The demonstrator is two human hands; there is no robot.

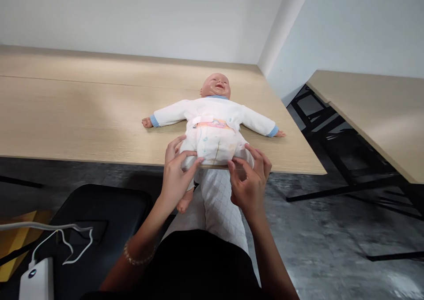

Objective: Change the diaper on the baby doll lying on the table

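A baby doll [217, 108] lies on its back at the table's front edge, arms spread, in a white top with blue cuffs. Round its hips is a white diaper [217, 145] with a coloured print at the waist and a line down the front. My left hand [179, 170] pinches the diaper's leg edge on the left, thumb and forefinger close together. On the other side, my right hand [250, 178] pinches the opposite leg edge in the same way. One doll foot [184, 202] hangs below the table edge; the other is hidden behind my right hand.
The doll lies on a light wooden table [66, 114] against a wall. A black chair [115, 216] at the lower left bears a white power bank [37, 279] and a white cable [76, 227]. Another table [374, 110] with black legs stands to the right.
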